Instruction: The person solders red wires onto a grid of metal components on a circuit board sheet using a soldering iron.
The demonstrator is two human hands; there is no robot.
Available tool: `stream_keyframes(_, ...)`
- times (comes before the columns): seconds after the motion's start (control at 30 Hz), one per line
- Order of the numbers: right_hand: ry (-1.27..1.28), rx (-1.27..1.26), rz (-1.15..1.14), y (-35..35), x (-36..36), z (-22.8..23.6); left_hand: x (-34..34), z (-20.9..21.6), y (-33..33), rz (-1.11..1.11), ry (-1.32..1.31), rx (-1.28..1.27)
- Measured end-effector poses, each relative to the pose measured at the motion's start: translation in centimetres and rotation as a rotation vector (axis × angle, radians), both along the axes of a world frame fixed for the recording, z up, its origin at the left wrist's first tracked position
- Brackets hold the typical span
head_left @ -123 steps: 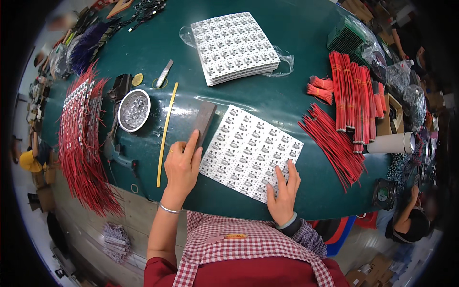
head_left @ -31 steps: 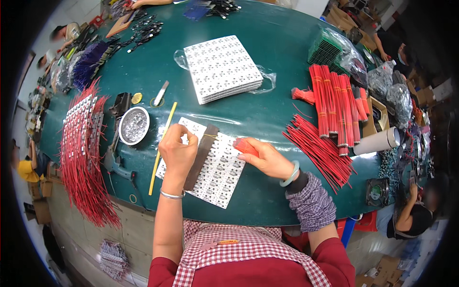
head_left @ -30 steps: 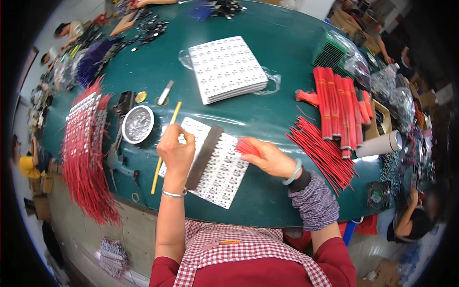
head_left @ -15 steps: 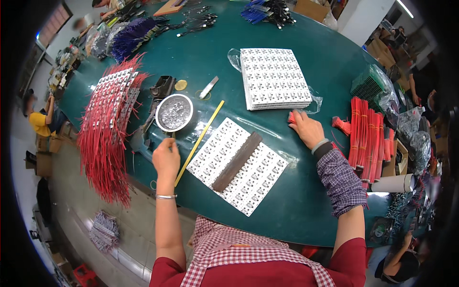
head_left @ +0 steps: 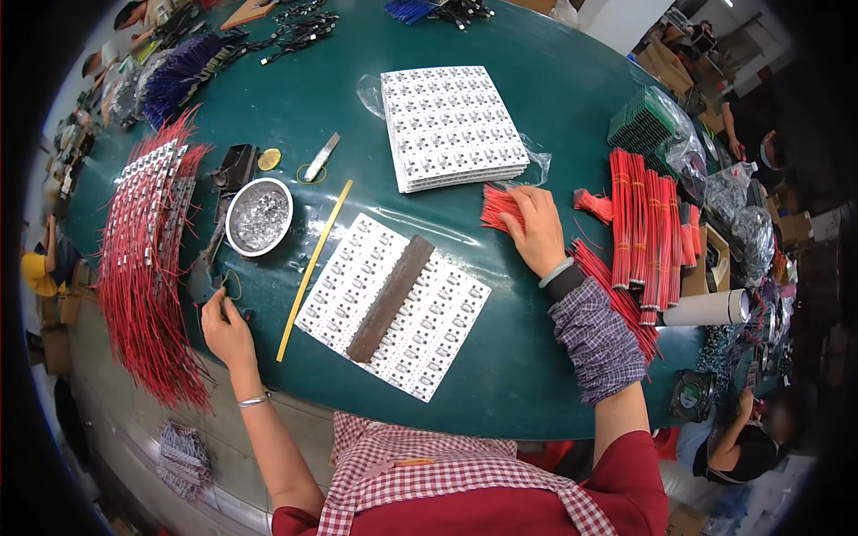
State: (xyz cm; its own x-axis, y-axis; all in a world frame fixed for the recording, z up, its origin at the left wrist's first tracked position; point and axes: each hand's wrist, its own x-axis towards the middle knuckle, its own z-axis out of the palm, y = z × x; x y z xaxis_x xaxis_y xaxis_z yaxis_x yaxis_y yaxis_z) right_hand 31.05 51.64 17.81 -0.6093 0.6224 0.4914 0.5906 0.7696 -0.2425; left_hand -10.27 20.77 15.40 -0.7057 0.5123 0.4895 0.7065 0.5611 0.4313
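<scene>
My left hand (head_left: 230, 338) is at the table's left front edge, its thumb and forefinger closed on a thin yellow rubber band (head_left: 235, 284). Beside it stands a white-rimmed bowl (head_left: 259, 217) of silvery flakes. My right hand (head_left: 539, 234) lies over a bundle of red wires (head_left: 498, 207), fingers curled on it. The wire ends fan out left of the hand, and more of the red length shows beside my sleeve. Between my hands lies a white sheet of printed circuit boards (head_left: 442, 326), turned at an angle, with a dark brown bar (head_left: 391, 299) across it.
A stack of white board sheets (head_left: 454, 125) stands beyond my right hand. Boards with red wires (head_left: 147, 259) hang over the left edge. A yellow strip (head_left: 313, 272), a knife (head_left: 323, 157) and banded red wire bundles (head_left: 642, 232) lie about. Other people work around the table.
My left hand has moved left, away from the sheet, and the rubber band now shows at its fingertips. The wire ends under my right hand have spread into a fan. The view has shifted.
</scene>
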Motion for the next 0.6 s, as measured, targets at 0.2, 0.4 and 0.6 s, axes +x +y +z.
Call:
stream_keyframes(0.2,0.161,-0.016,-0.023,-0.3,-1.1,-0.5,0.8,0.8,1.0,0.086,-0.025,-0.14)
stream_keyframes(0.4,0.333,0.054,-0.161,-0.1,0.0,1.0,0.6,0.3,0.9,0.033,0.091,-0.089)
stream_keyframes(0.6,0.878,-0.159,-0.484,0.3,7.1,5.0,-0.3,0.3,0.0,0.075,-0.068,-0.069)
